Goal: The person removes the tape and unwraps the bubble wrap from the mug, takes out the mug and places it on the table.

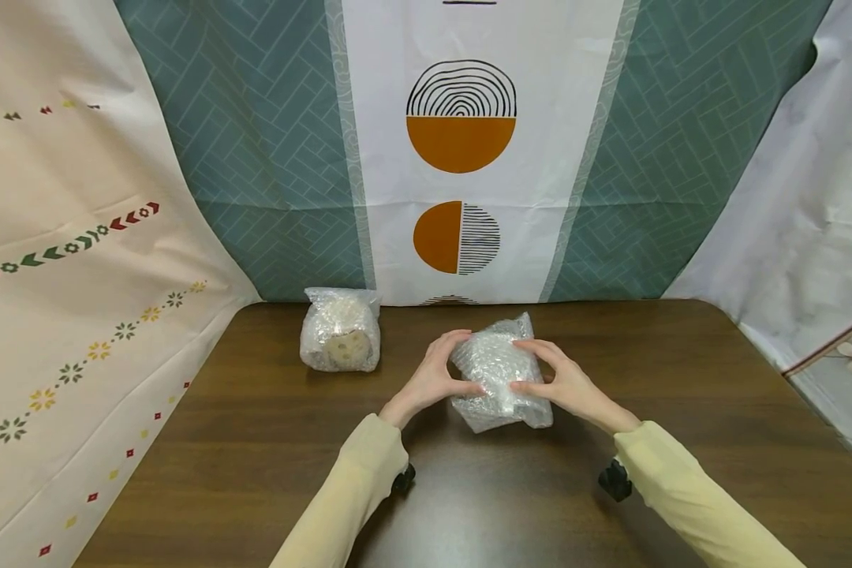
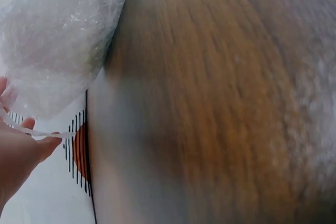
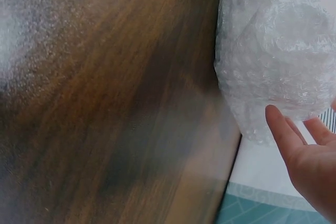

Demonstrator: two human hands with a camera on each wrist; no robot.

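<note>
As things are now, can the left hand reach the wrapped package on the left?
Probably yes: only table shows between the left hand and the left package. But this hand holds the other package with the right hand, so it would likely have to let go first.

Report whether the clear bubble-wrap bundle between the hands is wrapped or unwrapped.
Wrapped: the clear bubble-wrap bundle shows plastic on every visible side, no bare contents. Cannot tell whether its ends are sealed.

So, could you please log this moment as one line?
left hand: holds bubble-wrapped bundle | right hand: holds same bundle | second bundle: on table, untouched
</note>
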